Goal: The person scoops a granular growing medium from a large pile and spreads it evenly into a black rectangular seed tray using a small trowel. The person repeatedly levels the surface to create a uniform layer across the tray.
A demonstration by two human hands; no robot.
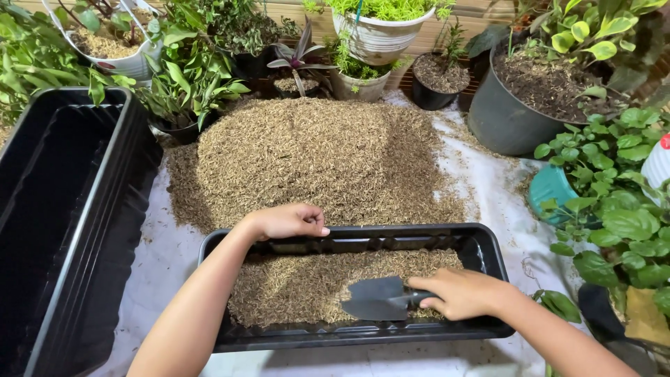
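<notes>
Low in the frame sits a black plastic trough planter (488, 258), long and rectangular with rounded corners, partly filled with dry, grainy tan husk. At lower right, the right hand (460, 293) has its grip closed around the handle of a small grey metal trowel (377, 298), whose pointed, scooped blade lies flat on the husk inside the planter. Left of centre, the left hand (287, 220) rests on the planter's far rim, fingers curled loosely over the edge, holding nothing else. Behind it a broad, coarse husk heap (314, 157) spreads over a pale sheet (164, 255). A stack of larger glossy black planters (105, 209) fills the left edge.
</notes>
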